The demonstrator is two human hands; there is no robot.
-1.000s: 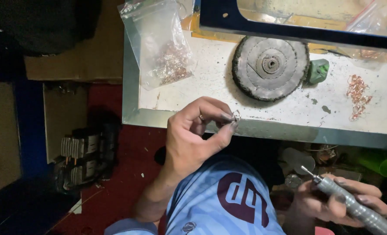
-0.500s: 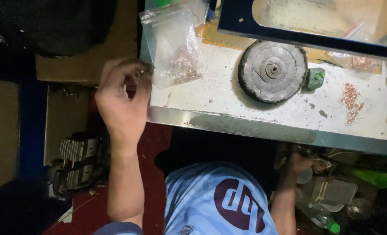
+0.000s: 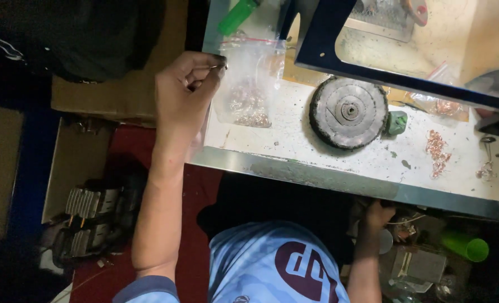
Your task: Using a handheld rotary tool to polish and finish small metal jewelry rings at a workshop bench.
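While pinched in left hand [image 3: 185,90], small ring [image 3: 218,67] sits beside plastic bag [image 3: 249,84].

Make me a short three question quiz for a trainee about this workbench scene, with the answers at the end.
1. True or false: the left hand pinches a small metal piece beside the clear plastic bag.
2. What sits nearest the grey round disc? A: a small green block. B: a red cup. C: a hammer.
3. Where is the right hand: on the white worktop, or below its front edge?

Key
1. True.
2. A.
3. Below the front edge, among clutter; what it touches cannot be made out.
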